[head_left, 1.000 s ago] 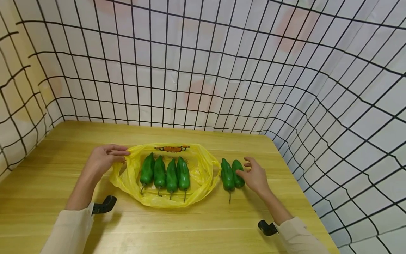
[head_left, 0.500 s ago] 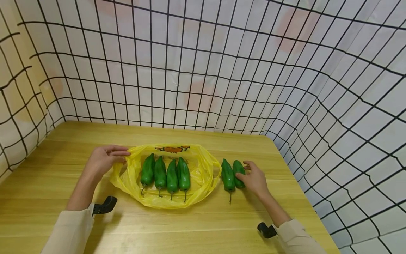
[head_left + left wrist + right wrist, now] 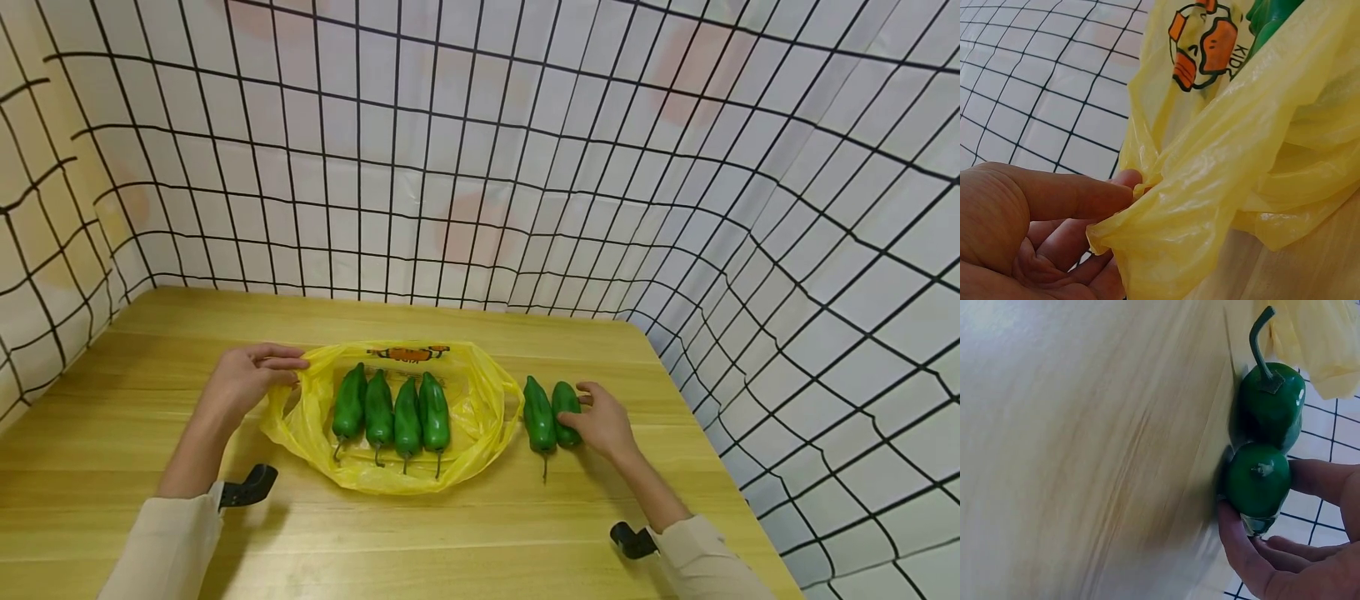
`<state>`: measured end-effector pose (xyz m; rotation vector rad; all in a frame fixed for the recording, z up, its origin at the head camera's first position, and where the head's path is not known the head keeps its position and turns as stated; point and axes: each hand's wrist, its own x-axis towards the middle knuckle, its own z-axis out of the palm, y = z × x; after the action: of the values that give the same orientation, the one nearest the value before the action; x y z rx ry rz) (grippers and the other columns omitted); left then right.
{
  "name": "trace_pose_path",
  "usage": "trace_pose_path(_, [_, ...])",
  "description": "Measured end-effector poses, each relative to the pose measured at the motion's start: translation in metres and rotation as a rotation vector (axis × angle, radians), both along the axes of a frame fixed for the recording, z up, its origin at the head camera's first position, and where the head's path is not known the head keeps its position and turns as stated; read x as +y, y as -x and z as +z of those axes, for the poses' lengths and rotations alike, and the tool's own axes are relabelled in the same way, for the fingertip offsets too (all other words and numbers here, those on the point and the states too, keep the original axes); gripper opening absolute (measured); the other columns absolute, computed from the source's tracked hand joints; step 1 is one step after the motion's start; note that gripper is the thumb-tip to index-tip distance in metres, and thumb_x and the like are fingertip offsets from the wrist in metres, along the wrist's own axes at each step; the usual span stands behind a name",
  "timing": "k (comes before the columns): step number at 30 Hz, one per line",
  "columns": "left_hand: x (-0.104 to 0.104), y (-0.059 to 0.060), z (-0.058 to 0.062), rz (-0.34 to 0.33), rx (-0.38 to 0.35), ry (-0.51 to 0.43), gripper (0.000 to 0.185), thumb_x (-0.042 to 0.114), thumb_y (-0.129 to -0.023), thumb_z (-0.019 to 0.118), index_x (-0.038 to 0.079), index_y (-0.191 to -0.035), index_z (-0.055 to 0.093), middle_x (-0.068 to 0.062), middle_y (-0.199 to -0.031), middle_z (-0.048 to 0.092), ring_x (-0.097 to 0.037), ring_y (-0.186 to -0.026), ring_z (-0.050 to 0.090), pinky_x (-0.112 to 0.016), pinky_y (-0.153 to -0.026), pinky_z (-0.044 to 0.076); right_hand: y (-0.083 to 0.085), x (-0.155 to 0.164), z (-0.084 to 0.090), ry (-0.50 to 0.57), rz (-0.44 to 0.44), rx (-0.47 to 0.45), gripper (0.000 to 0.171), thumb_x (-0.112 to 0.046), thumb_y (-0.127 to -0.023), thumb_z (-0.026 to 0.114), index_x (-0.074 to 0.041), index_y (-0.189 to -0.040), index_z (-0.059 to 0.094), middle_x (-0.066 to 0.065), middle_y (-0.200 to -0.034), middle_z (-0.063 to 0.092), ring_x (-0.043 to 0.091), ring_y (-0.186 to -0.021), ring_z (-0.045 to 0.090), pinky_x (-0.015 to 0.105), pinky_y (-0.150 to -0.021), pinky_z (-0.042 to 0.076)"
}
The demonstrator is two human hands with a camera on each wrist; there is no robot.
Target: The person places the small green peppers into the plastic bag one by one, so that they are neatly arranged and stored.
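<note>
The short green pepper lies on the table, touching the long pepper beside it. The right hand has now closed its fingers and thumb around it; a second ago they were only reaching. On the far side of the long pepper is the yellow bag, holding four peppers. The left hand still pinches the bag's edge.

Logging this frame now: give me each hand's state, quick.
Left hand: pinches the edge of the yellow bag.
Right hand: fingers and thumb curled round the right-most green pepper on the table.
</note>
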<state>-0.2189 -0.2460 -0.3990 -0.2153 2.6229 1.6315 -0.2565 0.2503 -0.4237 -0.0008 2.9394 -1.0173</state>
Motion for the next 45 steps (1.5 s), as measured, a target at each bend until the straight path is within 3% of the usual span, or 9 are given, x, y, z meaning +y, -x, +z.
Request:
trace_pose_path(8, [0.000,0.000,0.000,-0.004,0.000,-0.017,0.040,0.015,-0.101,0.060,0.005,-0.140,0.061,-0.017,-0.140,0.063,-0.036,-0.127,0.057,-0.052,-0.105,0.042,0.000,0.000,0.000,-0.013,0.009,0.009,0.061,-0.017,-0.088,0.076,0.008,-0.139,0.052,0.031,-0.135,0.061,0.047,-0.125,0.058,0.052,-0.095,0.054])
trace_pose_path(15, [-0.001,0.000,-0.001,-0.003,0.002,-0.028,0.040,0.015,-0.101,0.060,0.004,-0.140,0.061,-0.017,-0.138,0.064,-0.036,-0.126,0.058,-0.054,-0.107,0.041,-0.001,0.001,0.004,0.031,-0.002,0.038,0.066,-0.016,-0.087,0.079,0.003,-0.144,0.051,0.027,-0.137,0.061,0.044,-0.123,0.059,0.054,-0.099,0.051])
trace_pose_path(29, [0.000,0.000,-0.001,-0.009,-0.008,-0.033,0.044,0.016,-0.101,0.060,0.005,-0.143,0.057,-0.017,-0.140,0.062,-0.037,-0.127,0.058,-0.058,-0.109,0.039,-0.003,-0.007,0.027,0.109,-0.013,0.048,0.070,-0.021,-0.085,0.082,-0.002,-0.145,0.053,0.024,-0.139,0.061,0.039,-0.113,0.067,0.045,-0.090,0.057])
trace_pose_path(35, [0.000,0.001,-0.001,-0.006,-0.014,-0.038,0.042,0.016,-0.101,0.060,0.005,-0.142,0.059,-0.016,-0.140,0.063,-0.036,-0.126,0.058,-0.058,-0.109,0.039,-0.002,-0.012,0.041,0.197,-0.004,0.027,0.073,-0.023,-0.085,0.082,-0.002,-0.147,0.050,0.025,-0.143,0.057,0.039,-0.109,0.070,0.039,-0.081,0.061])
trace_pose_path(45, [-0.001,0.000,-0.001,-0.007,-0.016,-0.043,0.040,0.016,-0.101,0.061,0.006,-0.140,0.060,-0.015,-0.139,0.064,-0.037,-0.133,0.052,-0.058,-0.110,0.036,-0.007,-0.035,0.066,0.311,0.058,0.033,0.071,-0.025,-0.086,0.082,-0.009,-0.148,0.051,0.018,-0.146,0.057,0.035,-0.112,0.069,0.041,-0.082,0.061])
